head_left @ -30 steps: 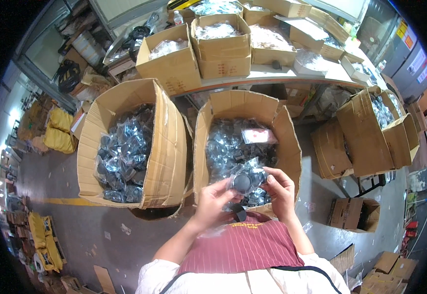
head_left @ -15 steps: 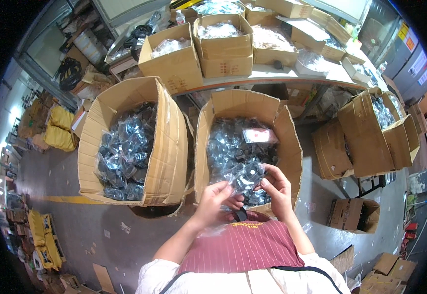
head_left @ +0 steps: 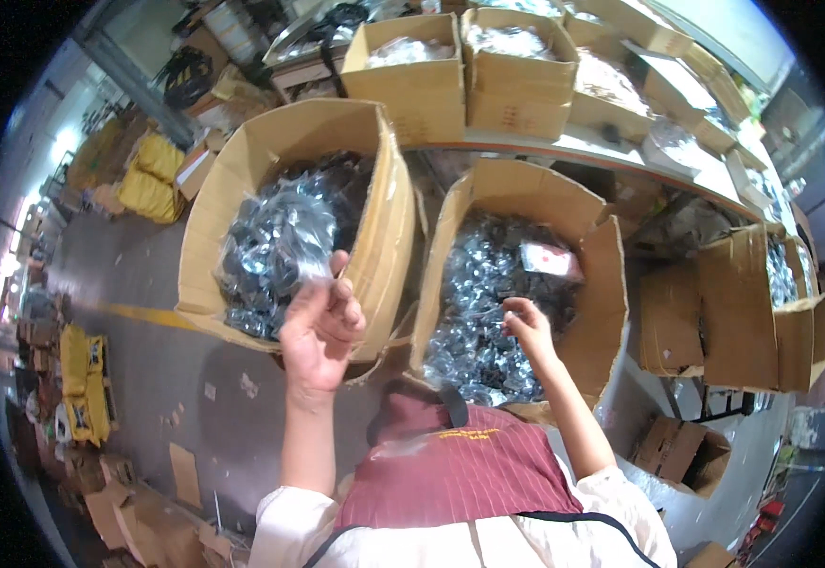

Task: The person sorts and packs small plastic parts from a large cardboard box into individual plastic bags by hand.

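My left hand (head_left: 322, 331) is raised at the near right wall of the left carton (head_left: 395, 241). Its thumb and fingers pinch the tail of a clear plastic bag (head_left: 301, 232) with dark contents, blurred by motion over that carton. Similar bagged dark pieces (head_left: 251, 305) fill the carton below. Over the middle carton (head_left: 611, 275) is my right hand (head_left: 532, 333), fingers bent together; a small pale spot shows at the fingertips, too small to name. Bagged dark pieces (head_left: 479, 355) lie beneath it, with a white and red packet (head_left: 551, 259) on top.
Behind both cartons runs a white table (head_left: 611, 150) bearing open boxes (head_left: 518, 85) of bagged goods. More cartons (head_left: 742, 312) stand at the right, with a smaller open box (head_left: 682, 452) on the floor. Yellow sacks (head_left: 152, 178) lie at the far left.
My left hand has moved left and forward from the middle carton, carrying the bag over the left carton. My right hand has let go of that bag and stays over the middle carton. The view has shifted.
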Tool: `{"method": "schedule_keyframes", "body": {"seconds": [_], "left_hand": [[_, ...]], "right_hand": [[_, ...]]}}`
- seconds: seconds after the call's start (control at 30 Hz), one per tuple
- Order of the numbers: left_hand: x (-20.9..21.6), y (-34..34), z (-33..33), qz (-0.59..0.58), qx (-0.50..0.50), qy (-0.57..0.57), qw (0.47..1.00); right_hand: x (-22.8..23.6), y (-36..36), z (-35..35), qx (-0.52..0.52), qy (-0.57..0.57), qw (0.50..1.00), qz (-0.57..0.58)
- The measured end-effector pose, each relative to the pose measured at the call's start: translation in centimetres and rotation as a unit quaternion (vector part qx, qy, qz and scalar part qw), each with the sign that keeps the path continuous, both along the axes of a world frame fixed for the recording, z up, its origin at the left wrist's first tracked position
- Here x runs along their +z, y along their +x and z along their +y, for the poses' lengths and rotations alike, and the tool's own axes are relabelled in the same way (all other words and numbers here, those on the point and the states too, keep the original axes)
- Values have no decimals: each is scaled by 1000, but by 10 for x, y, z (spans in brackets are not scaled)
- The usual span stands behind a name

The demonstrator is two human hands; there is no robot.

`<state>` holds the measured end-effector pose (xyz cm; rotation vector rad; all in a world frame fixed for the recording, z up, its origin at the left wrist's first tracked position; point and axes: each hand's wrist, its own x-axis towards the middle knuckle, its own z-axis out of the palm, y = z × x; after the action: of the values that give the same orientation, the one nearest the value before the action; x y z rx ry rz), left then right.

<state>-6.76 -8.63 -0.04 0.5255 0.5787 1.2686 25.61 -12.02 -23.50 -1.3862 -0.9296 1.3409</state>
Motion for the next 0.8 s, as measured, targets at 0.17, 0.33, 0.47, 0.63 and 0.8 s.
{"method": "schedule_keyframes", "body": {"seconds": [0.17,0.33,0.47,0.63,0.8], "left_hand": [[-2,-29,-10,349,117,127,921],[-6,-22,-14,675,86,259,685],[-9,-15,-11,662,25,186,726],[-9,-22,-6,645,-39,189,739],[-6,-31,-6,685,-26,225,692]], "right_hand": [[-137,-36,15,238,23,857,-457],[-169,-90,52,467,-113,717,-505],[-179,-132,80,494,-234,668,-504],[-232,-127,77,379,-163,687,-598],[-196,-98,57,408,-75,739,-531]]}}
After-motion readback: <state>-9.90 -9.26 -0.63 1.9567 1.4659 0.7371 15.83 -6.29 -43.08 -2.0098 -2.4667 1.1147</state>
